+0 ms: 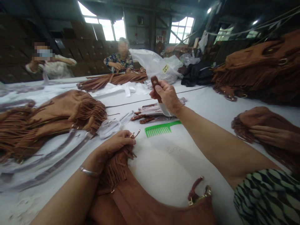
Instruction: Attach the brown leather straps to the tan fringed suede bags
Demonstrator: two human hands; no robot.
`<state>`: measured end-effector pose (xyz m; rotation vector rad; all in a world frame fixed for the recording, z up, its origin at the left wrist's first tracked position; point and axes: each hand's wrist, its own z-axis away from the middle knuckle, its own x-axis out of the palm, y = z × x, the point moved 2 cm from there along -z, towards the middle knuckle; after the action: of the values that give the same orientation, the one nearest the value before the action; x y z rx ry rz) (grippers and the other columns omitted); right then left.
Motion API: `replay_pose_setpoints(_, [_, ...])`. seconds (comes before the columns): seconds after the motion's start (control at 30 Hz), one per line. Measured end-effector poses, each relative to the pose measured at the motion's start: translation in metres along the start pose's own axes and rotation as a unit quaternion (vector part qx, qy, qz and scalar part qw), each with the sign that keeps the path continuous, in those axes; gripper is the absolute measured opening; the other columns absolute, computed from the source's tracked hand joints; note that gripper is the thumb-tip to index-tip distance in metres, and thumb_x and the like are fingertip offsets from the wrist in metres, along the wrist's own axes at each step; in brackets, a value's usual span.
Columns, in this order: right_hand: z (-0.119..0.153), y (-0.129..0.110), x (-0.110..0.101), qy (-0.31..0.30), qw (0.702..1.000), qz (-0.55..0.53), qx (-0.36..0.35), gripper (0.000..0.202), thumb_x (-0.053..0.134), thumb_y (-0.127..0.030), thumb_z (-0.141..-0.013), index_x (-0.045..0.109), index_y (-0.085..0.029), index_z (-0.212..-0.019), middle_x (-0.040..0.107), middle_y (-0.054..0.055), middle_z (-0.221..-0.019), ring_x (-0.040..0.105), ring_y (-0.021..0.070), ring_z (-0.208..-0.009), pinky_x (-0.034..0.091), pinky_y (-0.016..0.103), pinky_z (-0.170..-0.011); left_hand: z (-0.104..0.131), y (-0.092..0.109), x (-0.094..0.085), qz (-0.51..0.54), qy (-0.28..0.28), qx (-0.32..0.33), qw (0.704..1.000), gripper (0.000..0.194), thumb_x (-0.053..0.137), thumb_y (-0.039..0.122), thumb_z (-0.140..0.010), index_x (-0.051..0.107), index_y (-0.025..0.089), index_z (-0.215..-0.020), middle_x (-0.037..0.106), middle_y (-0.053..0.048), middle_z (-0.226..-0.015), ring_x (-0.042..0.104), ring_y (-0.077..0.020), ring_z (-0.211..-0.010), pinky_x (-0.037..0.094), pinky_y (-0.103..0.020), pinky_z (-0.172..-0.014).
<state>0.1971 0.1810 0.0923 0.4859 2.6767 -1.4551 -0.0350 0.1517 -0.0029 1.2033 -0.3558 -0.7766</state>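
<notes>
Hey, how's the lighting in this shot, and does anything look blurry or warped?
Head view: windows glare white against a dark interior; head view: soft shadow on the white table beside the right forearm; head view: the green comb reads fairly clearly, while the fringed bag at left looks softer and stretched toward the edge, likely wide-angle distortion.

You work in dim light, windows (105, 29) glaring beyond the far edge of the bench (161, 165), its left end blurred.
</notes>
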Motion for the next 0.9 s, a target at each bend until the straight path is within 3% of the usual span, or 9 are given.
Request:
replay_pose_setpoints(0.07, [0.001,-0.013,0.004,-0.037,0.999,-0.033,0.021,0.01,0.043,-0.023,-0.092,0.05,-0.015,-0.09,0.059,-0.001,-0.067,0.051,0.0063,-0.048,0.042,0.016,-0.047,0.005,0.002,0.0,0.027,-0.026,0.005,0.999,0.035,0.072,0.036,-0.063,0.052,0.015,-0.081,0.059,-0.001,-0.074,0.054,-0.0135,-0.068,0.042,-0.025,-0.064])
replay_pose_setpoints(0.2, [-0.002,-0.012,0.008,-0.155,0.975,0.015,0.156,0.01,0.045,-0.013,-0.088,0.052,-0.012,-0.08,0.056,-0.001,-0.059,0.042,0.0046,-0.036,0.028,0.014,-0.032,0.008,0.001,-0.006,0.038,-0.065,0.011,0.997,0.037,0.069,0.043,-0.07,0.058,0.014,-0.089,0.063,-0.004,-0.081,0.057,-0.0145,-0.073,0.044,-0.026,-0.069])
replay_pose_setpoints(0.33, [-0.031,-0.033,-0.019,0.014,0.993,-0.112,0.04,0.014,0.04,-0.023,-0.093,0.05,-0.016,-0.087,0.054,-0.003,-0.062,0.046,0.0054,-0.041,0.035,0.015,-0.037,0.009,-0.003,-0.013,0.082,-0.076,0.02,0.994,0.036,0.069,0.038,-0.074,0.06,0.013,-0.1,0.067,-0.007,-0.089,0.06,-0.0152,-0.082,0.044,-0.023,-0.074])
replay_pose_setpoints(0.43, [-0.033,-0.07,-0.028,0.045,0.993,-0.096,-0.056,0.016,0.039,-0.027,-0.093,0.05,-0.018,-0.087,0.052,-0.004,-0.06,0.045,0.0065,-0.041,0.034,0.016,-0.038,0.013,-0.004,-0.017,0.151,-0.087,0.021,0.984,0.035,0.071,0.03,-0.074,0.06,0.013,-0.103,0.067,-0.009,-0.093,0.062,-0.0163,-0.086,0.046,-0.024,-0.078])
replay_pose_setpoints(0.5, [-0.011,-0.093,-0.017,-0.036,0.994,-0.012,-0.105,0.016,0.042,-0.027,-0.092,0.053,-0.016,-0.088,0.054,-0.004,-0.062,0.046,0.0063,-0.044,0.034,0.016,-0.041,0.014,-0.005,-0.018,0.183,-0.087,0.017,0.979,0.035,0.071,0.026,-0.074,0.059,0.012,-0.103,0.067,-0.01,-0.093,0.063,-0.0178,-0.085,0.048,-0.026,-0.078])
replay_pose_setpoints(0.57, [0.026,-0.102,0.004,-0.176,0.977,0.084,-0.09,0.02,0.041,-0.027,-0.093,0.056,-0.015,-0.09,0.055,-0.003,-0.065,0.049,0.0055,-0.05,0.037,0.016,-0.05,0.015,-0.006,-0.019,0.189,-0.078,0.018,0.979,0.033,0.07,0.026,-0.074,0.058,0.012,-0.102,0.067,-0.012,-0.093,0.064,-0.0193,-0.082,0.049,-0.028,-0.076])
replay_pose_setpoints(0.63, [0.067,-0.094,0.025,-0.277,0.945,0.155,-0.076,0.019,0.042,-0.024,-0.092,0.059,-0.013,-0.092,0.057,0.0,-0.07,0.052,0.0076,-0.061,0.04,0.018,-0.058,0.016,-0.006,-0.02,0.184,-0.073,0.023,0.98,0.034,0.07,0.029,-0.075,0.057,0.011,-0.102,0.066,-0.013,-0.093,0.064,-0.0207,-0.08,0.051,-0.031,-0.074])
replay_pose_setpoints(0.7, [0.099,-0.071,0.039,-0.306,0.927,0.208,-0.062,0.019,0.043,-0.021,-0.091,0.06,-0.013,-0.094,0.059,0.002,-0.075,0.053,0.0099,-0.066,0.04,0.021,-0.063,0.017,-0.005,-0.02,0.18,-0.081,0.026,0.98,0.036,0.069,0.032,-0.075,0.056,0.012,-0.103,0.066,-0.013,-0.094,0.064,-0.0221,-0.08,0.052,-0.035,-0.074])
replay_pose_setpoints(0.9, [0.133,0.013,0.044,-0.175,0.948,0.246,0.106,0.022,0.045,-0.023,-0.09,0.063,-0.016,-0.102,0.06,0.0,-0.072,0.053,0.0118,-0.065,0.037,0.022,-0.063,0.019,0.003,-0.014,0.034,-0.045,0.059,0.997,0.034,0.066,0.04,-0.077,0.058,0.013,-0.097,0.065,-0.007,-0.089,0.061,-0.0167,-0.079,0.049,-0.026,-0.07])
